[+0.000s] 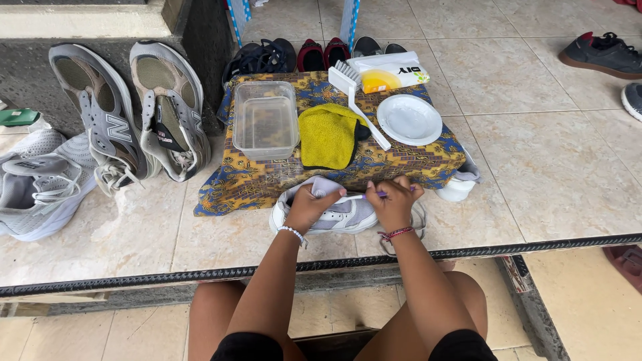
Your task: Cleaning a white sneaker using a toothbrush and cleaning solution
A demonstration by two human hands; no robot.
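Observation:
A white sneaker [341,214] lies on its side on the tiled ledge, just in front of a low stand draped in a patterned yellow-and-blue cloth [401,157]. My left hand [309,206] grips the sneaker at its opening. My right hand [393,199] holds a small purple-handled brush [364,196] against the shoe's upper. On the cloth sit a clear plastic tub [265,119], a folded yellow towel [326,136], a white scrubbing brush [358,97], a white plate [409,119] and a white-and-yellow pouch [390,72].
A pair of grey running shoes [130,107] leans on the dark wall at left, with white sneakers [37,184] beside them. Dark sandals and shoes [304,53] line up behind the stand. A dark shoe [602,53] lies at far right. The ledge edge [535,244] runs in front of my knees.

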